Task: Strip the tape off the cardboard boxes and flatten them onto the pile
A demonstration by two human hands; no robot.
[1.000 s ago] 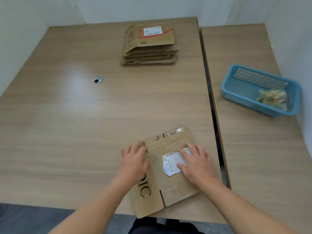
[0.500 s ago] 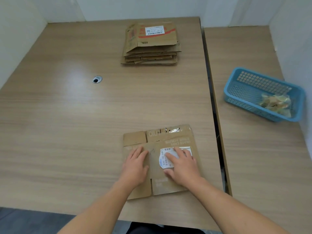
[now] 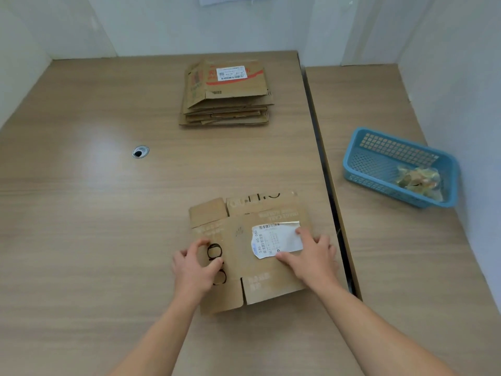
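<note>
Head view: flattened box lies flat on the near part of the main table, close to its right edge, printed side up, flaps spread at the far and near ends. Torn white shipping label is stuck on its right half, edges ragged. Left hand at the box's left edge: grip clamped on the cardboard, fingers curled over the edge, thumb on top beside the black printed letters. Right hand on the box's right side: grip apart, fingers spread and laid flat, index tip and thumb touching the label's right end. Pile of flattened cardboard sits at the far end of the same table, well apart from the box; top sheet shows a white label and red print. Metal-ringed hole in the tabletop, left of centre. Second table butts up on the right, dark gap between the two. Blue basket on it near the wall, crumpled tape wads in its near-right corner.
</note>
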